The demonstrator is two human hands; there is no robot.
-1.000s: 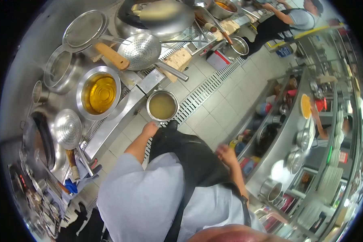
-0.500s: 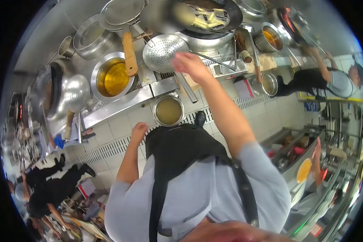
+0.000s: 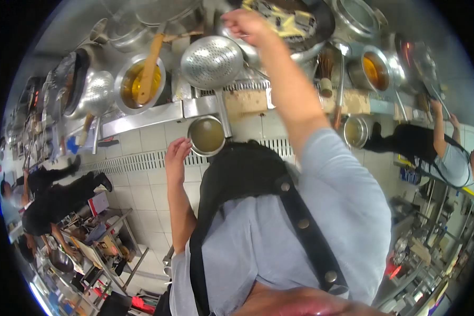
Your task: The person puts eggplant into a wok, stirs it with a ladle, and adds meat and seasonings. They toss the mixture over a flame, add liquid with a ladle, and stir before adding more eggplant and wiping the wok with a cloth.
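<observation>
Right hand point(image 3: 247, 23): yours, curled shut on a ladle handle point(image 3: 247, 50) at the wok point(image 3: 305, 26).
Left hand point(image 3: 176, 158): yours, open, empty, beside the broth pot point(image 3: 206, 136).

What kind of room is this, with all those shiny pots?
Most likely a busy restaurant kitchen. A wok sits on a long steel cooking range, a big perforated ladle rests nearby, and other aproned people work alongside.

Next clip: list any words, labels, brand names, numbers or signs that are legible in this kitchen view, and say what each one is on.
None can be read.
Red and white items on the low shelf at lower left: any print too blurred to read.
Right-hand racks: small coloured patches, too small to read.
Perforated skimmer, oil bowl and wok near the right hand: no markings visible.
</observation>
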